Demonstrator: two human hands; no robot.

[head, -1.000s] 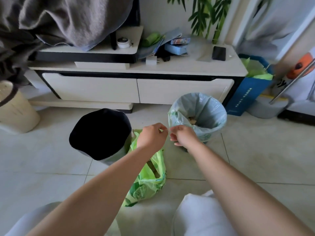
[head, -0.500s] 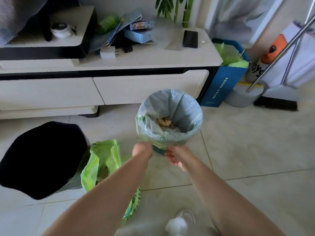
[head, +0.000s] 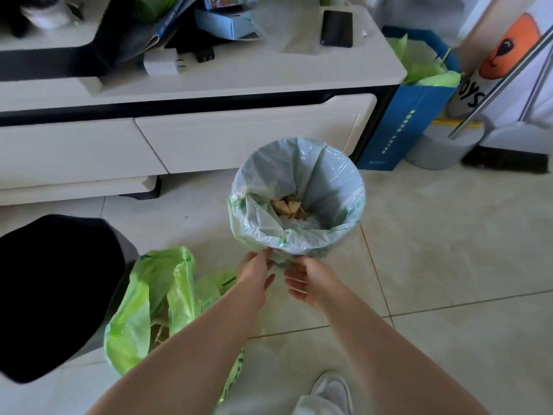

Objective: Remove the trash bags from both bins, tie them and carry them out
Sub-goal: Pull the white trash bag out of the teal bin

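Centre frame: round bin lined with a pale translucent blue-grey plastic trash bag (head: 299, 187), liner folded over the rim, paper scraps at the bottom, so it's not lifted out yet. Left hand (head: 254, 272) is at the near rim, fingers touching the folded-over liner edge, looks like a loose pinch on the plastic but grip is partly hidden, can't confirm. Right hand (head: 308, 281) sits just below the same rim edge, fingers spread and curled, palm up, not holding anything; likely placed to peel the overhang off the rim. Both hands near side, bag directly above and beyond them. Lower left: bright green crumpled plastic trash bag (head: 155, 301) lies slack on the tiled floor (head: 449, 265), mouth open, untied, beside a black-topped bin (head: 54, 289), left of the left forearm. My read: first bag out, second one starting, tying still pending.
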